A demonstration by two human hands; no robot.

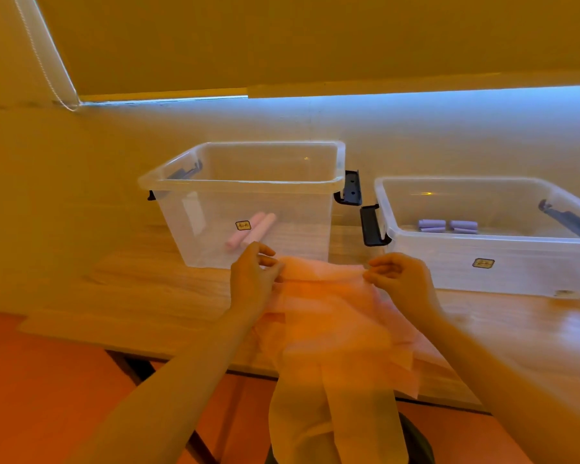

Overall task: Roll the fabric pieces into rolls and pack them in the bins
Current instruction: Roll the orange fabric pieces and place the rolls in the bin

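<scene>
- Head view: your left hand (pixel 253 283) pinches the left top corner of a pink fabric piece (pixel 329 316), with the fingers curled on its edge.
- Your right hand (pixel 399 279) pinches the right top corner of the same piece, so the upper edge is stretched between both hands above the wooden table (pixel 141 296).
- The lower part of the fabric hangs over the near edge of the table.
- Behind your left hand stands a tall clear bin (pixel 248 182); two pink rolls (pixel 252 229) lie side by side on its bottom.
- To the right, just beside it, stands a lower clear bin (pixel 482 272) with purple rolls (pixel 447 226) inside.
</scene>
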